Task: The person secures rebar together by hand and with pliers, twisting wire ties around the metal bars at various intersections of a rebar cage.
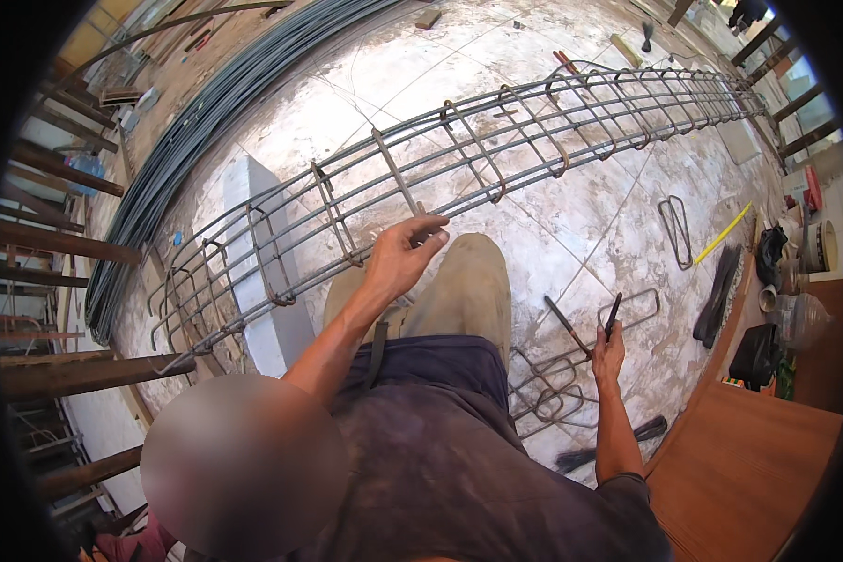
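A long rebar cage (478, 140) runs from the near left to the far right before my knees, with square stirrups spaced along it. My left hand (406, 255) is at its near side, beside a stirrup (395, 169) that sits across the bars. The fingers there are bent, with a gap between thumb and forefinger and nothing visible in them. Low on the right, my right hand (609, 354) is closed on dark-handled pincers (569, 328), whose handles spread away from me. Loose stirrups (545, 389) lie on the floor beside that hand.
A white block (253, 229) is under the cage's left end. Long rebars (183, 140) lie bundled beyond. At right are a stirrup (672, 231), a yellow strip (723, 234), tie wire (718, 298) and a brown board (745, 468). A person's sleeve (139, 543) shows lower left.
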{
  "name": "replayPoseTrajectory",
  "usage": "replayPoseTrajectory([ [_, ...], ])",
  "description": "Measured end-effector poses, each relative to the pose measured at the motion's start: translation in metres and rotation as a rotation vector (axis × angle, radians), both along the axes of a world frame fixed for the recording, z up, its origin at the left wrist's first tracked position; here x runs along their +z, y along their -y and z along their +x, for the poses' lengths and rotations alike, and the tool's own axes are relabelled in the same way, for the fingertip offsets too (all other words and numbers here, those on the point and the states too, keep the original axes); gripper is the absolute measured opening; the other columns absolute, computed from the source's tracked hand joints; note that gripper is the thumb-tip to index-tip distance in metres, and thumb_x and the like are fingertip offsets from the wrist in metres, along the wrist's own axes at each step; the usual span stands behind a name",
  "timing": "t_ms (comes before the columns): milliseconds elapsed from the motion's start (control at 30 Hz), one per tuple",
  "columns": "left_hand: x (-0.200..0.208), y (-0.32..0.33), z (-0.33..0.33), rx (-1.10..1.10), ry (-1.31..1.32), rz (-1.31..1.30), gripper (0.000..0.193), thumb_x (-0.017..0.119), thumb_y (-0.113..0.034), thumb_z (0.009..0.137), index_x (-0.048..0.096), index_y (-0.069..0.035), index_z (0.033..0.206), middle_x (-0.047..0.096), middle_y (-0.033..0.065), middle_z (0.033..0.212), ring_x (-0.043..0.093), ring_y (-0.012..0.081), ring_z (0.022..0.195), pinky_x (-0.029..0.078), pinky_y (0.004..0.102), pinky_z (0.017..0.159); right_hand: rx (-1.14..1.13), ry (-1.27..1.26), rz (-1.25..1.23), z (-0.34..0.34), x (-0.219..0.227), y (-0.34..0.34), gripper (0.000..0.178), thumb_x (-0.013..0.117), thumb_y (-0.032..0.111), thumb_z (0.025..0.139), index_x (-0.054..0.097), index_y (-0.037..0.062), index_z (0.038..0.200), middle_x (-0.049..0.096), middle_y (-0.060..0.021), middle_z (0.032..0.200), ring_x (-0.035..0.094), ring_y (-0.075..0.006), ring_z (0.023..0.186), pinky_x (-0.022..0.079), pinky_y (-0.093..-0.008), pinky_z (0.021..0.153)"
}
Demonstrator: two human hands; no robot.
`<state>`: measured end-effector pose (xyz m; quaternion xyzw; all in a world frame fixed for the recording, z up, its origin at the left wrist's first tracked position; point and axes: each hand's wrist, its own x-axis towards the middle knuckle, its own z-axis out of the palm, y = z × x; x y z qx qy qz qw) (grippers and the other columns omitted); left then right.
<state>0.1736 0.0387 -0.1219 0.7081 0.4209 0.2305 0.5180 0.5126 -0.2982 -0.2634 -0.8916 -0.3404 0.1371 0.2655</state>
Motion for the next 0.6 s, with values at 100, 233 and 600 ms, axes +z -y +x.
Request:
replayPoseTrajectory([
  [100,-0.004,0.041,0.049,-0.279,-0.051,-0.091,0.052,0.069,-0.034,0.098,0.065,0.002,0.134,0.074,0.0179,0.119,0.071,0.0256,0.107,0.054,0.0361,0.096,-0.176,-0.172,0.273,-0.010,0.039,-0.017,0.023,0.061,0.019,0.104,0.055,-0.0016,0.112,0.061,-0.0097,0.081,0.058,-0.0158,0.066,0.048,-0.0345,0.056],
  [233,-0.042,0.085,0.094,-0.401,-0.039,-0.287,0.062,0.069,-0.039,0.097,0.058,0.004,0.141,0.069,0.0229,0.128,0.068,0.0291,0.115,0.054,0.0389,0.098,-0.239,-0.069,0.500,-0.017,0.073,-0.053,0.023,0.063,0.018,0.103,0.056,-0.0006,0.114,0.062,-0.0095,0.084,0.057,-0.0163,0.066,0.047,-0.0325,0.059],
  [600,-0.032,0.138,0.163,-0.518,-0.070,-0.919,0.090,0.065,-0.054,0.098,0.036,0.011,0.153,0.058,0.0295,0.139,0.060,0.0371,0.127,0.050,0.0447,0.106,-0.528,-0.709,0.890,-0.049,0.181,-0.070,0.018,0.056,0.027,0.108,0.049,0.0108,0.111,0.042,0.0024,0.074,0.043,-0.0065,0.056,0.041,-0.0249,0.041],
])
